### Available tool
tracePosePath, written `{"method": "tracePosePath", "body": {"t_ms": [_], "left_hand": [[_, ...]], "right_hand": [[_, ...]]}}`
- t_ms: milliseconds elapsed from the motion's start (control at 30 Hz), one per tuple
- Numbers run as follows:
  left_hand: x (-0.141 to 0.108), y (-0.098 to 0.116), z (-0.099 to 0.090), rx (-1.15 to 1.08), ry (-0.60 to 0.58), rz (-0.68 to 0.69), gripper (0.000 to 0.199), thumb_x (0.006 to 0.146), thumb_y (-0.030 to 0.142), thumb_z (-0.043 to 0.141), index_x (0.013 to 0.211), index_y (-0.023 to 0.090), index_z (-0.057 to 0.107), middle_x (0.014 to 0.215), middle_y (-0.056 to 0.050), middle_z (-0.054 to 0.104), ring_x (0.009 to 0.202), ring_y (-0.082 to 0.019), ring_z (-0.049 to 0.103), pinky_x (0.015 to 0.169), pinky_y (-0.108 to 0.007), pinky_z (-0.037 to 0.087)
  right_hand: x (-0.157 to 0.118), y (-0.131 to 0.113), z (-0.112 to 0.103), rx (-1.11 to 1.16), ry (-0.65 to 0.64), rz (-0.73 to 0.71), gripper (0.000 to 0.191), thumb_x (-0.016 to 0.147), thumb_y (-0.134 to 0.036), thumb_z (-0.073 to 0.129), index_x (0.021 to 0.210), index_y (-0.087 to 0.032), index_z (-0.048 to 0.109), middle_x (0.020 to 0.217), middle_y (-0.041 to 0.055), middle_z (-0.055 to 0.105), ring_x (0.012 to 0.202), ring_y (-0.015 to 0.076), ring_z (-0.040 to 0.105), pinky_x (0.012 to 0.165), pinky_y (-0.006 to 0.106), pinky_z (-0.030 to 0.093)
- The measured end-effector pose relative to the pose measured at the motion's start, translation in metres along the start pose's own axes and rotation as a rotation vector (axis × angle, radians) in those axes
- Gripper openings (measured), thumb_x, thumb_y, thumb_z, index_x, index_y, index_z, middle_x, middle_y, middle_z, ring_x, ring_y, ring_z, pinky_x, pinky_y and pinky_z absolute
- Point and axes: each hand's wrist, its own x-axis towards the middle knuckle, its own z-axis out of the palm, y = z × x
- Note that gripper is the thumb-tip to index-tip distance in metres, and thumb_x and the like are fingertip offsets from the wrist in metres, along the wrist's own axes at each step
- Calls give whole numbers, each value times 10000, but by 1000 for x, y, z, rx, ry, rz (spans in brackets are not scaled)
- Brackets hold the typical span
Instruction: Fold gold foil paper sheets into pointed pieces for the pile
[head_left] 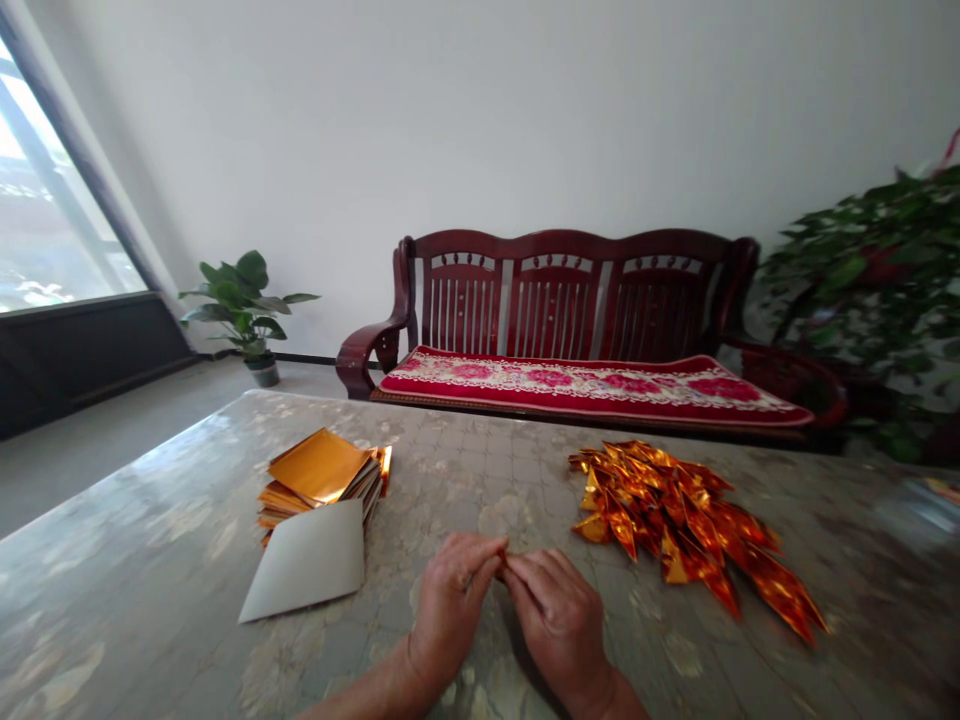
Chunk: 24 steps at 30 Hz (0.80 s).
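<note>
My left hand (454,585) and my right hand (559,610) meet over the near middle of the table, fingers pinched together. A small orange-gold bit of foil paper (502,557) shows between the fingertips; the rest of it is hidden by my fingers. To the left lies a fanned stack of square gold foil paper sheets (319,467), with one sheet showing its pale back (311,562) at the near side. On the right is a heap of folded, pointed gold foil pieces (675,510).
The table (180,520) has a patterned, shiny cover. A blurred clear object (919,510) sits at its right edge. Beyond stand a wooden bench (555,300) with a red floral cushion (592,385), a potted plant (251,300) and a larger leafy plant (870,270).
</note>
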Motion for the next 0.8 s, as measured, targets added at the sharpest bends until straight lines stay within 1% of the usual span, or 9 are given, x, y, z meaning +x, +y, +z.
{"method": "tracePosePath", "body": {"t_ms": [200,300,367,467,567,633,733,800], "left_hand": [[0,4,-2,32,-42,54,156,930,212,586,1010,222,720,947,-29,744,899,-169,650,832,-297,528],[2,5,-4,56,-64,51,159,947,220,555,958,211,713,932,-35,737,880,-172,642,825,-307,510],[4,6,-6,86,-87,34,200,966,240,516,909,203,704,900,-40,727,852,-175,632,811,-313,494],[6,9,-8,142,-139,-12,279,987,284,463,851,198,691,833,-42,702,806,-178,611,783,-309,470],[7,11,-9,160,-196,-61,331,992,311,439,800,199,684,787,-37,682,785,-177,594,761,-293,445],[6,12,-8,152,-227,-100,346,987,316,437,767,202,678,762,-32,673,777,-180,585,746,-282,428],[4,9,-4,119,-246,-193,343,956,330,473,700,203,664,724,-22,657,757,-179,575,710,-259,403],[3,5,0,76,-249,-279,345,926,333,498,641,198,639,671,-5,628,701,-165,558,656,-237,379]], "right_hand": [[-1,3,0,32,-35,106,139,938,-185,547,917,-209,682,748,22,673,718,161,591,681,265,449],[-2,3,2,37,-53,150,154,940,-212,546,862,-219,679,734,12,667,715,154,596,681,253,444],[-2,3,3,31,-58,181,170,933,-233,559,799,-218,663,711,7,650,705,150,595,674,247,439],[0,2,3,43,-59,248,181,916,-275,582,753,-212,629,702,3,616,672,141,580,646,237,437],[2,1,2,138,-65,284,126,923,-288,564,874,-208,648,780,11,626,685,132,581,653,228,456],[4,1,2,212,-76,296,143,930,-285,543,900,-214,663,809,16,635,721,137,594,674,229,467],[5,3,3,265,-76,361,212,922,-284,531,762,-211,650,745,12,614,705,144,588,651,230,456],[5,5,4,263,-66,423,237,904,-290,535,700,-203,620,699,5,593,666,144,572,627,232,443]]}}
